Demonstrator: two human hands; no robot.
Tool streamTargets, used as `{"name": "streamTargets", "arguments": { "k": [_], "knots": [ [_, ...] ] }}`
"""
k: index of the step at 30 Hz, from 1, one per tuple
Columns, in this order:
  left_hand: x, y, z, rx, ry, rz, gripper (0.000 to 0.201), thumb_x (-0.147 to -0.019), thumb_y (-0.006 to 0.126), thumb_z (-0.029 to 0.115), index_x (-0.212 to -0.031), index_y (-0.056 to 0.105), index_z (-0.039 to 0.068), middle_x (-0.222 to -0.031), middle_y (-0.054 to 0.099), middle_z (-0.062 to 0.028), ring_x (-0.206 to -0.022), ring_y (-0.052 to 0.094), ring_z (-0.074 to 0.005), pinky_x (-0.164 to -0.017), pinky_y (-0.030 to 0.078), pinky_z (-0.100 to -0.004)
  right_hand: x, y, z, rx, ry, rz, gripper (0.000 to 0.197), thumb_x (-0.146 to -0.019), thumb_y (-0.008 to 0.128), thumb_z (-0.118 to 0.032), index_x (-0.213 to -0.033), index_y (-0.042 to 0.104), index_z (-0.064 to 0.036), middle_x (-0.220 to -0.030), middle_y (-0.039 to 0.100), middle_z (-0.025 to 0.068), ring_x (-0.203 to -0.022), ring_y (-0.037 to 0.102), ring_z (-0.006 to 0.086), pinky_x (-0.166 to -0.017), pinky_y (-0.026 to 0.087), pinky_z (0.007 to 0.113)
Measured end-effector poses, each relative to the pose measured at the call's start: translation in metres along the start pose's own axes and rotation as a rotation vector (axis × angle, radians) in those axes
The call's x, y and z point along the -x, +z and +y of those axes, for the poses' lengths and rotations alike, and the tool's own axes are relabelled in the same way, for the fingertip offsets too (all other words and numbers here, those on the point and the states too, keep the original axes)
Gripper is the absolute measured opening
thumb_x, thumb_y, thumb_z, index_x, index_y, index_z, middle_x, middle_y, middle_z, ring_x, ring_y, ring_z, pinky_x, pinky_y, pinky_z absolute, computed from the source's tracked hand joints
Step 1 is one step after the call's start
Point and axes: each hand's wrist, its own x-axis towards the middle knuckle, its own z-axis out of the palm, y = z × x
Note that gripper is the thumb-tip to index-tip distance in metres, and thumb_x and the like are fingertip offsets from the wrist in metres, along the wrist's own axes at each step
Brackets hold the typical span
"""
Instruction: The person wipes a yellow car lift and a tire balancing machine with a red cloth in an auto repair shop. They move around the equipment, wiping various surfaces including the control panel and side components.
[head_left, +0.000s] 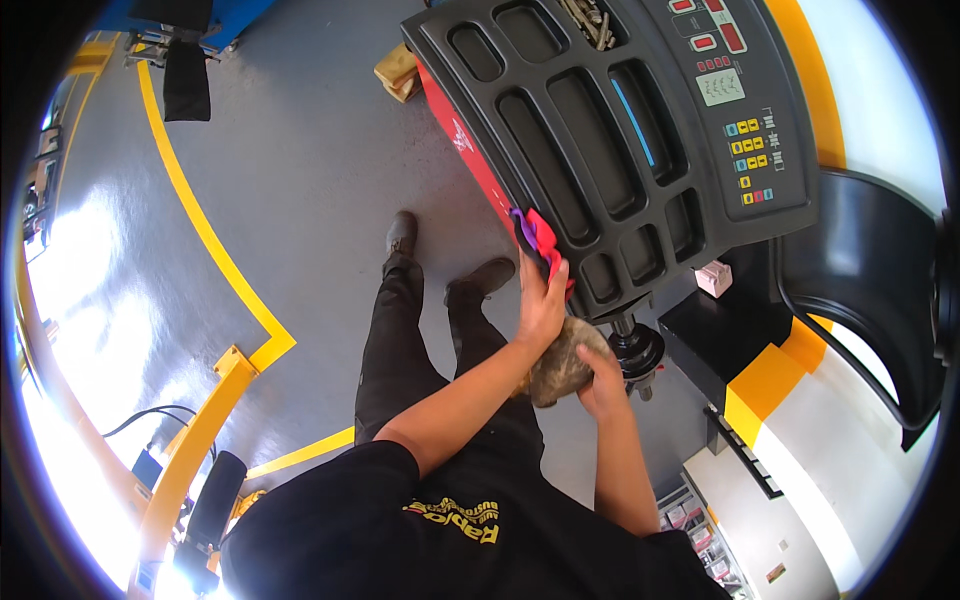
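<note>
One large, black-topped machine [700, 140] fills the space ahead and to the right of the grip, its tray pockets facing up. Just right of the grip, under the machine's near end, I make out a dark shaft [637, 350].

I have the right hand [600, 378] closed on a grey-brown bundle [562, 370], thumb laid over its face, the other fingers mostly hidden. The left hand [543, 305] reaches past it, fingers nearly straight against a pink-and-purple cloth [545, 235] at the machine's edge; I cannot tell whether they pinch it or only rest there.

I judge the step in hand to be handling these two pieces together. The next move, as I read it, calls for a steady right-hand hold while the left fingers work the cloth, clear of the shaft.

The bundle sits just below the left wrist, blotchy, stained and roundish; I take it for a soiled rag or glove, without certainty. The smaller cloth is bright and crumpled, beside the left fingertips.
</note>
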Motion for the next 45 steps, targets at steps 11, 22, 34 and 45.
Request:
{"name": "streamTargets", "arguments": {
  "k": [11,22,34,45],
  "knots": [
    [0.003,-0.002,-0.001,-0.135,0.041,0.091,0.05,-0.11,0.041,0.02,-0.152,0.043,-0.006,-0.174,0.018,-0.0191,-0.153,0.036,-0.0327,-0.122,0.031,-0.0383,0.017,-0.034,-0.012,-0.01,0.024,0.047,0.046,-0.094,0.068,-0.011,-0.136,0.058,0.0032,-0.132,0.067,0.0156,-0.123,0.065,0.0299,-0.109,0.049,0.046],
    [-0.183,-0.037,0.048,-0.132,0.162,0.402,0.054,-0.109,0.039,0.006,-0.163,0.031,0.01,-0.126,0.05,-0.005,-0.109,0.049,-0.0147,-0.1,0.043,-0.0295,0.0,0.053,-0.058,-0.126,0.009,0.059,0.05,-0.091,0.07,-0.012,-0.137,0.058,0.004,-0.131,0.068,0.0175,-0.123,0.066,0.0315,-0.11,0.05,0.046],
    [-0.36,-0.142,0.169,-0.438,0.248,0.09,0.061,-0.103,0.041,0.001,-0.163,0.032,0.008,-0.16,0.046,-0.0192,-0.146,0.047,-0.0357,-0.116,0.039,-0.0422,-0.074,0.183,-0.085,-0.052,0.089,-0.075,0.049,-0.091,0.07,-0.01,-0.136,0.058,0.0054,-0.132,0.067,0.0162,-0.124,0.065,0.0299,-0.11,0.05,0.044],
    [-0.456,-0.097,0.228,-1.001,0.181,-0.662,0.057,-0.111,0.046,0.031,-0.162,0.035,0.009,-0.151,0.053,-0.0267,-0.14,0.051,-0.0425,-0.115,0.041,-0.0439,-0.078,0.189,-0.069,-0.224,0.09,-0.015,0.048,-0.092,0.072,-0.011,-0.136,0.059,0.0018,-0.131,0.068,0.0151,-0.124,0.064,0.0299,-0.11,0.05,0.046]
  ]
}}
